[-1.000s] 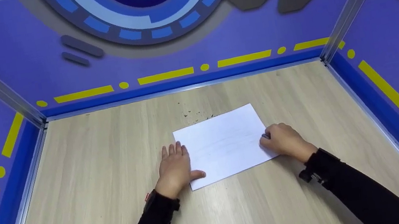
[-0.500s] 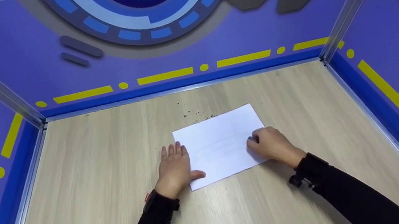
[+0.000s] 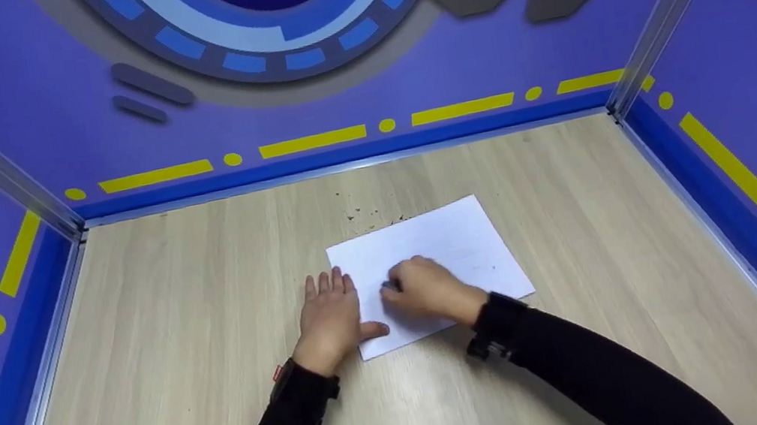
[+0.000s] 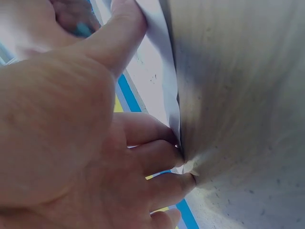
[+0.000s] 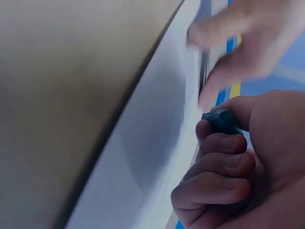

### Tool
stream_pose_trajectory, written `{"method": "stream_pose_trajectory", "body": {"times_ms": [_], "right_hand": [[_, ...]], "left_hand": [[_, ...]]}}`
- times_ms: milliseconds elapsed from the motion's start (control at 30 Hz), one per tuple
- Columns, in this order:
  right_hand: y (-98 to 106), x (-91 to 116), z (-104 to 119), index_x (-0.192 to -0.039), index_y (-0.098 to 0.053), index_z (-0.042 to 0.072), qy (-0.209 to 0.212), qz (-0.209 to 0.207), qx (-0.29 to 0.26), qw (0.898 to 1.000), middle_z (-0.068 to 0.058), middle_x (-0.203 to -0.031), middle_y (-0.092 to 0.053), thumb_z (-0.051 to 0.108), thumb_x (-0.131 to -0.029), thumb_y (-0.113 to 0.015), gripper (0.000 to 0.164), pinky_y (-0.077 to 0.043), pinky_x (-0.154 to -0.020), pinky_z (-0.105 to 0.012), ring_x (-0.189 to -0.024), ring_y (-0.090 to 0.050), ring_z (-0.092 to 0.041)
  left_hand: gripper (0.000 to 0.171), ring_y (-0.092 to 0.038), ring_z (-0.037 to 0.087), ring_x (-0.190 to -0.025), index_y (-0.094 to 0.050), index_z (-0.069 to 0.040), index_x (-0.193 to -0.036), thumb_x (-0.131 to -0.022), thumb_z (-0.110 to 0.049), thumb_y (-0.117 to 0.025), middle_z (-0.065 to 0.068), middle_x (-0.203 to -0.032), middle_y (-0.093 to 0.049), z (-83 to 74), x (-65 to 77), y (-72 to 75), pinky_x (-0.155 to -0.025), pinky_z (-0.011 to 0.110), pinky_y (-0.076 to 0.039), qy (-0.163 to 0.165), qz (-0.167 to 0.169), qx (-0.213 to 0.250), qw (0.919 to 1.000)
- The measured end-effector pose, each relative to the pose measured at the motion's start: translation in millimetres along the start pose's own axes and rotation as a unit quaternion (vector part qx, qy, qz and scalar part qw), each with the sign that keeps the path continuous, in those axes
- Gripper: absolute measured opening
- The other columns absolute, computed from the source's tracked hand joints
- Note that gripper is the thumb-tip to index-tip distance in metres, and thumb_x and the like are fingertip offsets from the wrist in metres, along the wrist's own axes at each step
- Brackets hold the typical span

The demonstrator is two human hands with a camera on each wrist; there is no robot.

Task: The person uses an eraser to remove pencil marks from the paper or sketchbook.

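A white sheet of paper [image 3: 464,252] lies at a slant on the wooden table, with faint grey smudges on it. My left hand [image 3: 330,323] rests flat along its left edge, fingers straight and thumb over the paper. Curled over the sheet's left half, my right hand [image 3: 429,290] pinches a small dark blue-grey eraser [image 5: 222,121] between thumb and index finger. Most of the eraser is hidden inside the fist; only its end shows in the right wrist view. In the left wrist view the thumb [image 4: 126,28] presses on the paper's edge.
Dark crumbs [image 3: 351,217] are scattered just beyond the paper's far edge. A purple-blue printed panel [image 3: 303,118] closes off the back of the table, and similar panels stand at both sides, with metal rails along the edges.
My right hand has slid left across the paper with the eraser, from the right edge to near the left hand. The left hand and the sheet have stayed in place.
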State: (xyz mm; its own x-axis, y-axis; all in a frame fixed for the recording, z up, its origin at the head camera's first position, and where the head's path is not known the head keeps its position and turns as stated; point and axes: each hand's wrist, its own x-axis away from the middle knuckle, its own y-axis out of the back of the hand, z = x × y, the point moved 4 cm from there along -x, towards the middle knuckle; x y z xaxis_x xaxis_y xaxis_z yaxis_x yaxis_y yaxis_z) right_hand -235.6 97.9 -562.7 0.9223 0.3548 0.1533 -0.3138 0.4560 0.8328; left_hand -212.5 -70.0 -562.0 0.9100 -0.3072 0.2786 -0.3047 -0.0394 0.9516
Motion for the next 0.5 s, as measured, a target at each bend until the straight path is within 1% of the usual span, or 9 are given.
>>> {"method": "stream_pose_trajectory", "body": {"times_ms": [67,133,267,400,500], "right_hand": [[-11,-7,14,-0.070,-0.060,0.018,0.011,0.022,0.010,1.000,0.002,-0.067,-0.058,0.032,-0.105,-0.067,0.038,-0.050,-0.068,-0.039,-0.067,-0.056,-0.020],[-20,-12,24,-0.071,-0.063,0.018,0.019,0.036,0.024,0.999,0.001,-0.069,-0.063,0.034,-0.104,-0.066,0.037,-0.053,-0.069,-0.040,-0.069,-0.059,-0.020],[-28,-18,30,-0.068,-0.063,0.018,0.017,0.037,0.049,0.998,-0.002,-0.072,-0.066,0.036,-0.104,-0.066,0.040,-0.055,-0.069,-0.041,-0.070,-0.060,-0.021],[-21,-19,22,-0.064,-0.057,0.020,0.007,0.035,0.054,0.998,-0.002,-0.071,-0.063,0.032,-0.100,-0.068,0.039,-0.054,-0.069,-0.043,-0.072,-0.059,-0.023],[-10,-15,1,-0.065,-0.054,0.021,-0.018,0.032,0.035,0.999,-0.002,-0.071,-0.061,0.028,-0.096,-0.069,0.036,-0.052,-0.069,-0.041,-0.072,-0.059,-0.023]], "left_hand": [[0.117,-0.037,0.048,-0.165,-0.041,0.010,-0.164,-0.089,-0.069,-0.082,0.032,-0.175,-0.037,0.2,0.9,-0.9,-0.140,0.063,-0.020,-0.006,-0.007,-0.001,1.0000],[0.113,-0.039,0.048,-0.164,-0.043,0.011,-0.163,-0.089,-0.064,-0.084,0.032,-0.174,-0.039,-0.2,1.7,-1.9,-0.139,0.064,-0.022,-0.013,-0.016,-0.002,0.9998],[0.107,-0.041,0.049,-0.163,-0.045,0.011,-0.162,-0.091,-0.057,-0.085,0.033,-0.172,-0.041,-1.1,2.0,-2.2,-0.138,0.064,-0.024,-0.021,-0.026,-0.003,0.9994],[0.114,-0.039,0.048,-0.164,-0.043,0.010,-0.164,-0.089,-0.067,-0.082,0.031,-0.174,-0.039,-0.3,1.4,-1.0,-0.139,0.063,-0.022,-0.011,-0.018,-0.009,0.9998],[0.120,-0.035,0.047,-0.166,-0.041,0.009,-0.165,-0.088,-0.074,-0.079,0.031,-0.176,-0.036,0.9,0.6,-1.1,-0.140,0.063,-0.019,-0.003,-0.004,-0.010,0.9999]]}}
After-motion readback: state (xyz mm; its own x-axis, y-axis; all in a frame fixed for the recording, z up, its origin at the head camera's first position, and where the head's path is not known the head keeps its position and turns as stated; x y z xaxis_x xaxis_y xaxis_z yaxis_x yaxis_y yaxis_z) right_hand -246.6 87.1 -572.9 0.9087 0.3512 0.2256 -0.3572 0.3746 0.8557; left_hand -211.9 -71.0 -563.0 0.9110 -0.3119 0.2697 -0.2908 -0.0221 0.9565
